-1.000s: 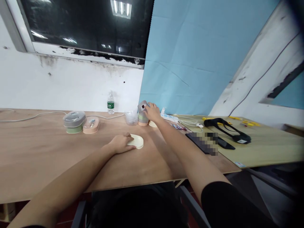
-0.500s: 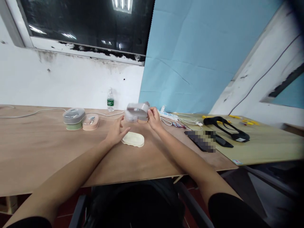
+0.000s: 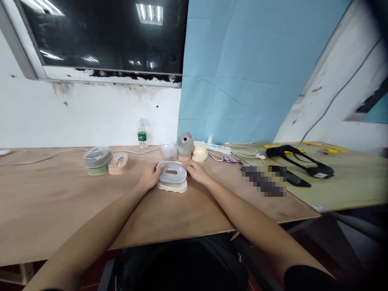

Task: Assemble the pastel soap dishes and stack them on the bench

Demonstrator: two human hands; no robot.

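Note:
A grey oval tray with a slot in its middle (image 3: 171, 176) is held level over a cream oval base (image 3: 172, 187) on the table; whether it rests on the base I cannot tell. My left hand (image 3: 150, 177) grips the tray's left end, thumb on the rim. At its right end my right hand (image 3: 196, 173) has its fingers on the edge. Just behind the tray stand a stack of clear plastic pieces (image 3: 168, 152), a stack of grey, green and peach oval pieces (image 3: 185, 147) and a stack of cream pieces (image 3: 199, 152).
To the left sit a grey-and-green oval box (image 3: 97, 160) and a pink one (image 3: 118, 163). A water bottle (image 3: 142, 134) stands by the wall. On the right lie a power strip (image 3: 218, 149) with cables, a partly blurred dark object (image 3: 263, 182) and a black strap-like headset (image 3: 300, 161).
The grey tray has come down over the cream base, and my left hand has closed on its left end. The stacks behind are now uncovered. The view has shifted slightly.

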